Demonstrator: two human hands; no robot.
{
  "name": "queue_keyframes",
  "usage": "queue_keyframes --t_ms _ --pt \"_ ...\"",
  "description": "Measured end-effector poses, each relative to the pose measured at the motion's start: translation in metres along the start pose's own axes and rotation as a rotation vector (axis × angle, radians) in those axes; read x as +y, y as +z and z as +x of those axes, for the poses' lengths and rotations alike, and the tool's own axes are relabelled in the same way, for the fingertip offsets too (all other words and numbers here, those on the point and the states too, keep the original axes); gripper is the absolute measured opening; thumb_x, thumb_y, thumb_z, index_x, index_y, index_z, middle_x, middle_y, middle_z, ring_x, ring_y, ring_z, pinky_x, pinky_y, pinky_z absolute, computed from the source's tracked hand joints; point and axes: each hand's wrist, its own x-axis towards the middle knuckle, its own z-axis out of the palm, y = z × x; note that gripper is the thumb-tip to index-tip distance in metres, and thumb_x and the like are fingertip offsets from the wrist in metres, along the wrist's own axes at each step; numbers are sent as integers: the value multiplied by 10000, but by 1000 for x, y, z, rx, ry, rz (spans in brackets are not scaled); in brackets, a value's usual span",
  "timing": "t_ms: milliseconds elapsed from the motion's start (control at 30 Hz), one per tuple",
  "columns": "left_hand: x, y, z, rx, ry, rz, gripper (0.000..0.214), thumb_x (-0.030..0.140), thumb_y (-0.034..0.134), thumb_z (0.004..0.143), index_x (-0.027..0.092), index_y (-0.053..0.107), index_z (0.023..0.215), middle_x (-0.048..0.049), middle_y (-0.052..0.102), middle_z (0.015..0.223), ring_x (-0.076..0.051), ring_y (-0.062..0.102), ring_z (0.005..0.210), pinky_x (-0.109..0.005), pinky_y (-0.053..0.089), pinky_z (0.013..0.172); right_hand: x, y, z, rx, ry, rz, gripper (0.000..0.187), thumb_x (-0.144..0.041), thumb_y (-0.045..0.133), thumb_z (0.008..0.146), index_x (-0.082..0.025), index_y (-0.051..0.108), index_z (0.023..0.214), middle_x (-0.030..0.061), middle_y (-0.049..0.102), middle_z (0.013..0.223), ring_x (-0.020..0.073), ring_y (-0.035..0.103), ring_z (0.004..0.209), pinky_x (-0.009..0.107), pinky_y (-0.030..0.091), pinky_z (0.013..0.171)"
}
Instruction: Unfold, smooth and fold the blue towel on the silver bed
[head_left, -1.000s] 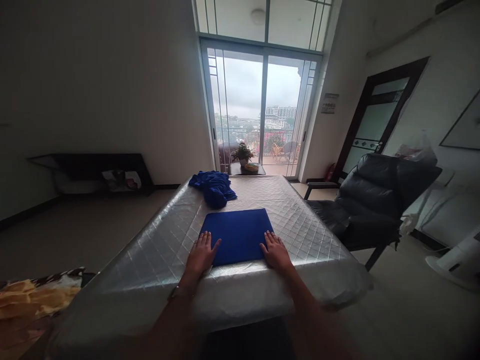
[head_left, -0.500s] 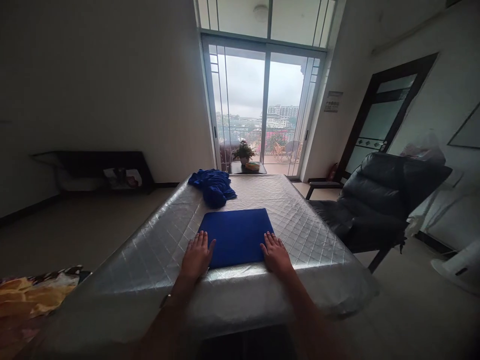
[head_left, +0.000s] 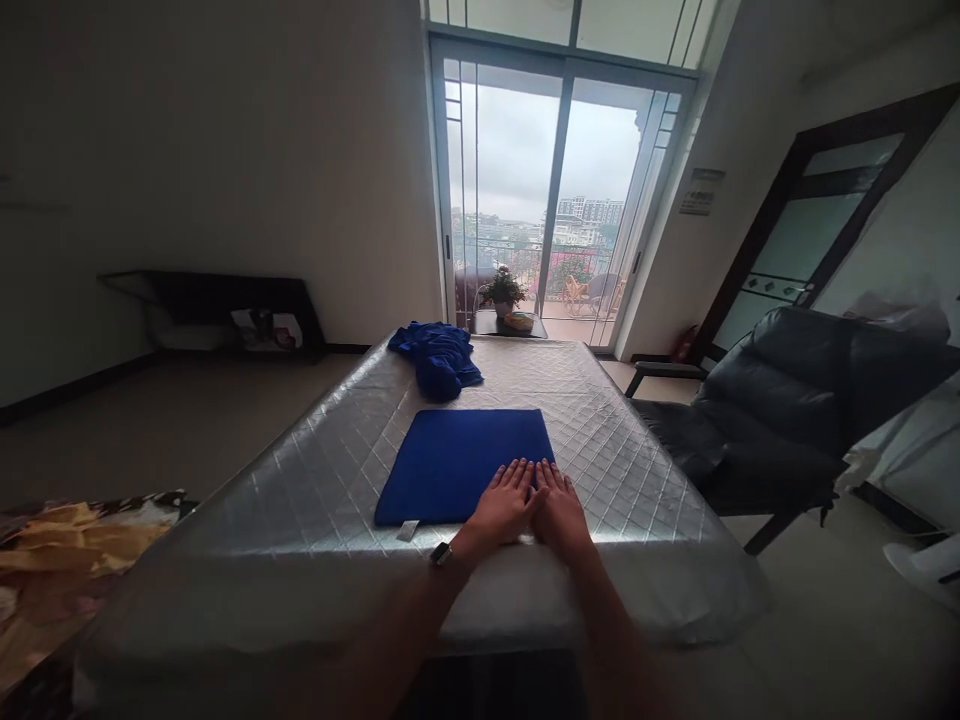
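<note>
A folded blue cloth (head_left: 457, 460) lies flat near the front edge of a table under a shiny quilted silver cover (head_left: 622, 470). My left hand (head_left: 506, 505) rests flat on the cloth's near right corner, fingers stretched out, a watch on the wrist. My right hand (head_left: 561, 510) lies flat beside it, touching it, at the cloth's right edge. A small white tag (head_left: 407, 530) sticks out at the cloth's near left corner. A crumpled blue cloth (head_left: 439, 360) sits farther back on the table.
A black reclining chair (head_left: 780, 410) stands right of the table. Glass balcony doors (head_left: 555, 190) are behind, with a potted plant (head_left: 501, 292) on a small table. A low dark shelf (head_left: 217, 310) lines the left wall. Patterned yellow fabric (head_left: 67, 535) lies at the lower left.
My left hand has slid right across the folded cloth from its left corner to beside my right hand. The white tag now shows. The view has shifted slightly.
</note>
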Motion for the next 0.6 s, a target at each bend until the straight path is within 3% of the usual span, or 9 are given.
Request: queue_keyframes --t_ms 267,433,600 --pt "-82 -16 -62 -4 -208 97 792 655 126 997 153 243 1598 -79 205 1676 -238 169 1555 -460 176 1262 -4 1 2 25 43 76 611 -371 225 1058 -76 268 1592 110 217 1660 232 165 1547 428 150 1250" --pt "-136 -30 -102 -9 -421 159 848 680 142 983 99 223 1595 -111 175 1677 -262 167 1555 -455 172 1257 -4 1 1 11 49 63 617 -374 218 1059 -62 270 1588 106 218 1661 241 158 1548 421 139 1252" --pt "-150 -31 -118 31 -474 165 937 746 208 940 73 223 1592 -136 173 1676 -279 176 1552 -451 209 1245 -4 1 2 10 56 46 616 -380 231 1056 -71 289 1585 115 231 1657 247 173 1545 431 154 1250"
